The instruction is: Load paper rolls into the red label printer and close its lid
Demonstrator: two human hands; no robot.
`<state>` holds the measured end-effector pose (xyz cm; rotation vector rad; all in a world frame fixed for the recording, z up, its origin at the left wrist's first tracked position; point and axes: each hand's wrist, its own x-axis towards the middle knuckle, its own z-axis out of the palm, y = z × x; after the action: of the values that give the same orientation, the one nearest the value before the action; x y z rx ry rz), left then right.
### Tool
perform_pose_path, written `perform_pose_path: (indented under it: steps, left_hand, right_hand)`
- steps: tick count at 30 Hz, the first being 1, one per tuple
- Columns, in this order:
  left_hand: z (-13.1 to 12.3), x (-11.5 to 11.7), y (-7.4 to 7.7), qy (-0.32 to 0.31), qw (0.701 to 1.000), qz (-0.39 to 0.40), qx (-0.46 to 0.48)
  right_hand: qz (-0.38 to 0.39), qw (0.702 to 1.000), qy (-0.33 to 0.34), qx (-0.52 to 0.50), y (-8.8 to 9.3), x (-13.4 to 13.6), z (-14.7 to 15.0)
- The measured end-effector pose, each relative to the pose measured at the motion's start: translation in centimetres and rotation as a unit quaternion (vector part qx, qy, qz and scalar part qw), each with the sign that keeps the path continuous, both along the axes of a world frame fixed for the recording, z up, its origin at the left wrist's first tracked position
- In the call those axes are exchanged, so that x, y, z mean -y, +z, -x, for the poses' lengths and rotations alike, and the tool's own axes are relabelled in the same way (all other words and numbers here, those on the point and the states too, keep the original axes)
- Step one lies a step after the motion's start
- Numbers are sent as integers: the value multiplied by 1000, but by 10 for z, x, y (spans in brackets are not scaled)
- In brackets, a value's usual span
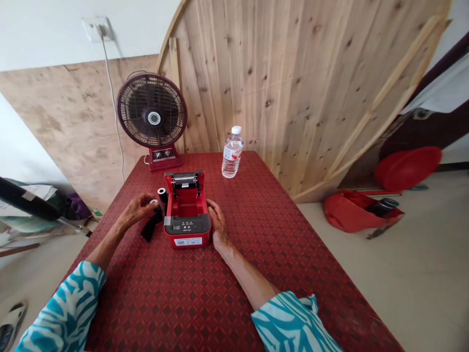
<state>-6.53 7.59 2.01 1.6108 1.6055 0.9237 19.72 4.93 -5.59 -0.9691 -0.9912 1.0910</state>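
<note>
A small red and black label printer (pixel 188 230) stands on the table with its lid (pixel 185 180) raised, so its red inside shows. My right hand (pixel 218 225) is braced on the printer's right side, its fingers along the wall. To the left of the printer, my left hand (pixel 141 210) pinches the top of a black roll (pixel 155 205) with a pale core. A loose black strip (pixel 149 228) hangs from this roll onto the tablecloth. Just behind it, a second black roll (pixel 161 194) with a white core stands upright, close to the printer's left side.
A dark red table fan (pixel 152 117) stands at the back left, its cord running to a wall socket (pixel 98 29). Behind the printer is a clear water bottle (pixel 232 152) with a white cap. The patterned red tablecloth (pixel 234 283) covers the table. A red bag (pixel 351 211) lies on the floor at right.
</note>
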Motion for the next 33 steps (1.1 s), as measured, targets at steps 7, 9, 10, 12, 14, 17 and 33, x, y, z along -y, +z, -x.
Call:
perform_pose_path:
  steps: [7,9,10,12,14,17,33]
  left_hand:
    - [0,-30,19,-26,999,-1,-37]
    - [-2,-40,22,-56,998,22,-36]
    - [-4,-45,24,-68,997,33,-36]
    - [-7,-50,25,-86,994,49,-34]
    - [-9,-53,26,-98,993,61,-31]
    - [-11,-52,27,-100,993,65,-21]
    - [-47,17,86,-174,985,-5,13]
  right_hand:
    - [0,1000,1,-8,0,-1,0]
    - [-1,1000,0,-9,-1,-2,1]
    - [-2,1000,1,-9,-2,-2,1]
    - [-5,1000,2,-7,-3,-2,1]
    - [-8,1000,5,-5,-4,-2,1]
    - [-14,1000,9,-4,-5,-2,2]
    - [-9,1000,7,-8,1,-2,2]
